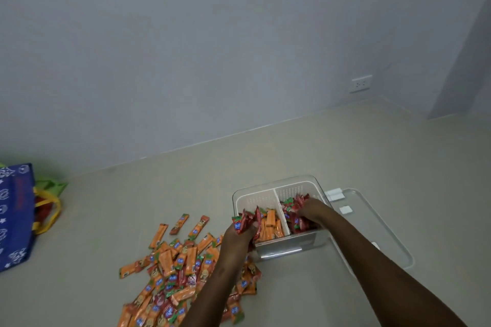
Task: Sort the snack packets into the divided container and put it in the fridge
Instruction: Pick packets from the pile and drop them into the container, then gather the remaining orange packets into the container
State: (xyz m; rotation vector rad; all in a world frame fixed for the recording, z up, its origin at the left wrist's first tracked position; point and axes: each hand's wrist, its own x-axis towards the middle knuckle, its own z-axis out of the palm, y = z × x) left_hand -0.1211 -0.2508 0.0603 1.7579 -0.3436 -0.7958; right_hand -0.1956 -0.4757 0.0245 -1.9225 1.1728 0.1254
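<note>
Head view, looking down at a pale floor (318,146) beside a grey wall.

Divided container (265,198): clear plastic with a white perforated insert, standing on the floor right of centre, split by a white divider (282,211) into a left and a right compartment. Left compartment holds orange packets (271,223) standing on end. Right compartment holds red packets (293,207).

Left hand (237,237): at the container's near-left corner, fingers curled round a bunch of red packets (243,221), held just above the rim.

Right hand (310,211): down inside the right compartment, among the red packets there. Fingers are buried in the wrappers; cannot tell whether they grip any.

Loose pile of packets (180,271): spread on the floor left of the container and under the left forearm, mostly orange with some red mixed in. A few orange ones lie apart at the far edge of the pile.

Clear lid (377,223): flat on the floor just right of the container, white clips (335,194) at its far end.

Blue printed bag (16,215) with yellow handles at the left edge, something green (50,184) behind it.

Wall socket (361,83) low on the wall, far right.
</note>
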